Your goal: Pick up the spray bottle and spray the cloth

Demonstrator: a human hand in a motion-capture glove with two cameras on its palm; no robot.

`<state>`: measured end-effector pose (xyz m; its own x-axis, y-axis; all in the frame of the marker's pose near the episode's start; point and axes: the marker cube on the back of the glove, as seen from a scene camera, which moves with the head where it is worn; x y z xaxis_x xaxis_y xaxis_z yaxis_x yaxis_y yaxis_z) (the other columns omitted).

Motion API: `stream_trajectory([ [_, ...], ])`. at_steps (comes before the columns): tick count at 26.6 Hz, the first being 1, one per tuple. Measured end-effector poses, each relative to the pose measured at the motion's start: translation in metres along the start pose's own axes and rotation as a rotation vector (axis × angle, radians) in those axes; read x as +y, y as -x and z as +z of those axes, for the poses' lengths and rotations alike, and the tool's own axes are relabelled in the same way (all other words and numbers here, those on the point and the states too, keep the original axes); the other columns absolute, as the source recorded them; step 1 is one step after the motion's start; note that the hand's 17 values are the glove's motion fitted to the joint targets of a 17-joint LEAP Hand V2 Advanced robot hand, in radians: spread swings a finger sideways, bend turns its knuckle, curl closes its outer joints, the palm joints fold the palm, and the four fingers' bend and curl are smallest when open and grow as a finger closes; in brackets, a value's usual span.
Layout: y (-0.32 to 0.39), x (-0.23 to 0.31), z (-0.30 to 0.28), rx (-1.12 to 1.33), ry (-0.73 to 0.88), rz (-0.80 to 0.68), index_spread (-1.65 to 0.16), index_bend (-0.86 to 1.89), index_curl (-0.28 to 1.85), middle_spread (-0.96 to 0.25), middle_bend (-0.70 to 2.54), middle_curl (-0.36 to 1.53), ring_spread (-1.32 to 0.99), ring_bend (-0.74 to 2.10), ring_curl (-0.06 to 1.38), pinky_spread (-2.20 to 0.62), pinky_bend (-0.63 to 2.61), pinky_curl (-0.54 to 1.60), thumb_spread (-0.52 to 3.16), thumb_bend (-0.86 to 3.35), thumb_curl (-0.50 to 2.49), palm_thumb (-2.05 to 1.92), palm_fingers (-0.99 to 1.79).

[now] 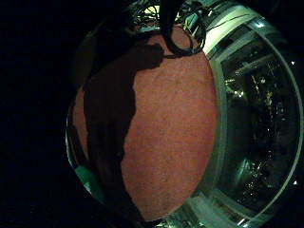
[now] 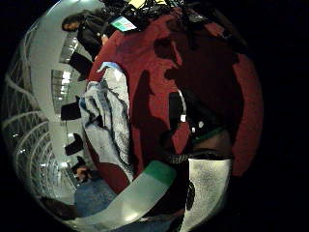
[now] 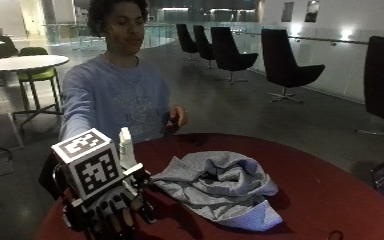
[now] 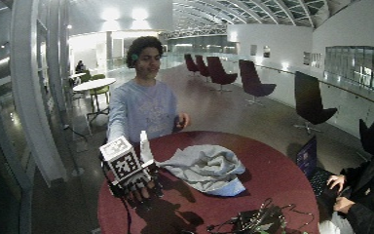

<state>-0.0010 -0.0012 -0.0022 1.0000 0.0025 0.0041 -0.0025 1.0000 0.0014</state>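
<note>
Surface: round dark-red table (image 3: pixel 338 200) in a wide glazed atrium; carried everything below.
Nearest: gloved right hand (image 3: pixel 115 212) hung at the near table edge, fingers (image 3: pixel 122 217) straight and pointing down at the tabletop, curled round nothing visible.
Just behind it: white spray bottle (image 3: pixel 126 147) stood upright on the table, nozzle uppermost, close against the hand's far side; filled the edge of the thumb-side palm view, green band showing. Could not tell touching from merely beside.
Next out: grey cloth (image 3: pixel 222 182) lay crumpled in a heap near mid-table, just beside the bottle, on the side away from the hand.
Farther: bare left hand (image 3: pixel 177 117) was raised at the chest, apart from both things; could not tell whether it held anything.
Background: black swivel chairs (image 3: pixel 282 65) stood along the far railing.
Step judged: grasp not yet made.
Advice: turn the palm to the bottle body, wrap below the head, leave a finger free for the trigger, lift straight up, aim the nozzle at the heap's middle.
</note>
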Motion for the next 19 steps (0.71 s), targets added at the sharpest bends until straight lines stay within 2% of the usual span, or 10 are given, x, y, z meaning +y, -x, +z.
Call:
stream_trajectory([
  [8,0.0035,-0.0019,-0.0042,-0.011,-0.002,0.006,-0.32,0.11,0.11,-0.04,0.49,0.21,0.00,0.44,0.19,0.17,0.26,0.16,0.80,0.36,0.18,0.57,0.55],
  [19,0.0025,0.0005,0.0006,-0.016,0.014,0.011,-0.37,0.13,0.16,-0.05,0.49,0.28,-0.01,0.39,0.22,0.20,0.25,0.22,1.06,0.30,0.24,0.60,0.50],
])
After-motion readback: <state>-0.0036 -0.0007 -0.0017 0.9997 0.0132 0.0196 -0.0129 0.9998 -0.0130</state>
